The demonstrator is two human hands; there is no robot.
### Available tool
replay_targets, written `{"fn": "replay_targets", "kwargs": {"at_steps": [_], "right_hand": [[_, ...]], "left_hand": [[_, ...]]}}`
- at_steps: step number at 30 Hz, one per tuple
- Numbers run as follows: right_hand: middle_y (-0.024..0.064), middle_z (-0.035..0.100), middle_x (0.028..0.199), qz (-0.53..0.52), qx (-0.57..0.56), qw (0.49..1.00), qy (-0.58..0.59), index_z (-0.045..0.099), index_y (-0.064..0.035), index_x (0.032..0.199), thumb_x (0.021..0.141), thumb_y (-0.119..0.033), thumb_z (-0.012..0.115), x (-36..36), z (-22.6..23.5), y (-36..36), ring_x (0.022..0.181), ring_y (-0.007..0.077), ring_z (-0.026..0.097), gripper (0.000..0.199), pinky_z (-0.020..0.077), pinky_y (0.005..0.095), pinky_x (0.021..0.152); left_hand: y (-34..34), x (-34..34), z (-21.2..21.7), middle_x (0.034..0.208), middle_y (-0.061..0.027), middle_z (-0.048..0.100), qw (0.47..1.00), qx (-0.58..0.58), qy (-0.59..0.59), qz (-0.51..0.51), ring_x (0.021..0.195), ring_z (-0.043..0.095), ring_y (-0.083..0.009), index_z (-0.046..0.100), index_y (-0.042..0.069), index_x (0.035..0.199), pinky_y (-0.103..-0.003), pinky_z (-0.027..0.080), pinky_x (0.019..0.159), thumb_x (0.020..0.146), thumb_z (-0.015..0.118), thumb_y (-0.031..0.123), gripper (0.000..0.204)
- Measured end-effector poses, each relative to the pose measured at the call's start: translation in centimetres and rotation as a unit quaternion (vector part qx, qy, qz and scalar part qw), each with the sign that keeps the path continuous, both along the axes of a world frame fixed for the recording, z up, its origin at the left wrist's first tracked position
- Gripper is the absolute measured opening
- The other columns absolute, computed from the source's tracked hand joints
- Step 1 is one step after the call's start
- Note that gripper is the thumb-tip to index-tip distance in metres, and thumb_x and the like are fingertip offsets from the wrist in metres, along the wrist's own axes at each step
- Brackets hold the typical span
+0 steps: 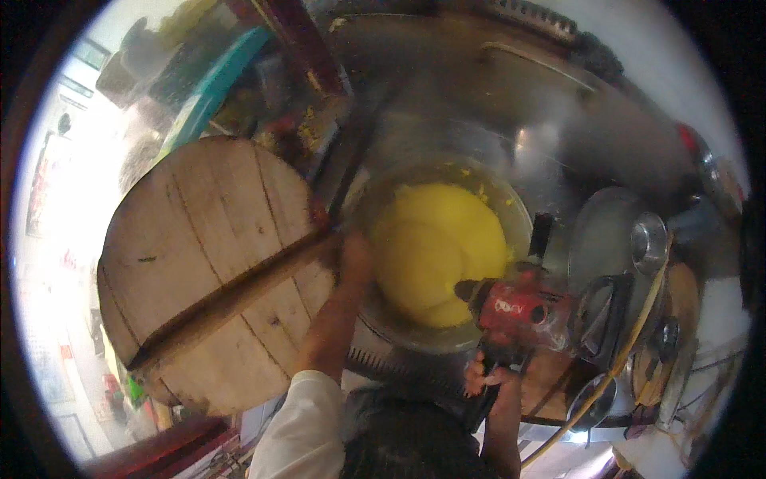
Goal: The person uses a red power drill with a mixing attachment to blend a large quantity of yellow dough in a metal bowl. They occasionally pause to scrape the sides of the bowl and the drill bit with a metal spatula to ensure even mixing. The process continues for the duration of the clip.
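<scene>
A wide metal basin holds a smooth, bright yellow mixture with swirls on its surface. My right hand is wrapped around the black grip of a red electric drill. The drill's dark chuck points left over the basin's lower right side; whatever is fitted in it is too blurred to make out. At the basin's left rim, my left hand appears closed on the edge, its fingertips blurred. Right beside that hand is the end of the handle bar of a round wooden lid.
A metal counter spreads behind the basin. On the right stand a large round pan, a small metal bowl and a round wooden board. A yellow cord runs along the drill's right side. A dark red post rises at the back left.
</scene>
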State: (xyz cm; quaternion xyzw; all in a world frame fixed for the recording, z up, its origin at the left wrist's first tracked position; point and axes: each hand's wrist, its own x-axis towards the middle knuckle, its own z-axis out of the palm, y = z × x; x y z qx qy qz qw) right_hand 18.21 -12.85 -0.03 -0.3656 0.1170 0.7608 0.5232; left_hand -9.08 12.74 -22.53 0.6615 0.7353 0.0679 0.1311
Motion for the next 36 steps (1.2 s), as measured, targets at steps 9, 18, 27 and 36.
{"fn": "replay_targets", "kwargs": {"at_steps": [9, 18, 27, 36], "right_hand": [[0.0049, 0.046, 0.070, -0.009, -0.077, 0.986, -0.148, 0.049, -0.0018, 0.091, 0.049, -0.009, 0.057, -0.3, -0.8, -0.8, 0.056, 0.0164, 0.043, 0.043, 0.0360, 0.0267, 0.050], [0.0049, 0.045, 0.066, -0.030, -0.091, 0.989, -0.116, 0.049, -0.0006, 0.089, 0.047, -0.013, 0.057, -1.8, 4.4, 3.3, 0.053, 0.0165, 0.044, 0.044, 0.0353, 0.0257, 0.049], [0.0053, 0.046, 0.068, -0.037, -0.087, 0.993, -0.070, 0.048, 0.0001, 0.090, 0.050, -0.013, 0.055, -0.8, 1.0, 0.8, 0.055, 0.0167, 0.045, 0.042, 0.0364, 0.0255, 0.051], [0.0056, 0.047, 0.071, -0.024, -0.031, 0.998, -0.056, 0.048, 0.0010, 0.092, 0.055, -0.013, 0.052, -0.7, 2.0, -0.9, 0.058, 0.0166, 0.046, 0.040, 0.0376, 0.0252, 0.055]], "left_hand": [[10.7, 3.4, 1.5, 0.084, -0.0151, 0.063, 0.993, 0.099, -0.025, -0.066, 0.078, 0.062, -0.0312, 0.060, 0.008, 0.099, -0.043, 0.049, 0.069, 0.081, 0.049, 0.010, 0.021], [15.7, 13.3, 2.0, 0.083, -0.0136, 0.064, 0.958, 0.109, -0.073, -0.253, 0.073, 0.059, -0.0347, 0.064, 0.021, 0.098, -0.046, 0.046, 0.063, 0.080, 0.050, 0.015, 0.023], [13.1, 24.9, 5.0, 0.083, -0.0067, 0.065, 0.819, -0.040, -0.002, -0.573, 0.081, 0.061, -0.0273, 0.064, 0.030, 0.102, -0.039, 0.048, 0.073, 0.079, 0.053, 0.020, 0.027], [7.5, 18.2, 7.4, 0.087, -0.0079, 0.064, 0.807, 0.050, -0.167, -0.564, 0.083, 0.060, -0.0265, 0.062, 0.016, 0.100, -0.038, 0.047, 0.071, 0.079, 0.052, 0.013, 0.024]]}}
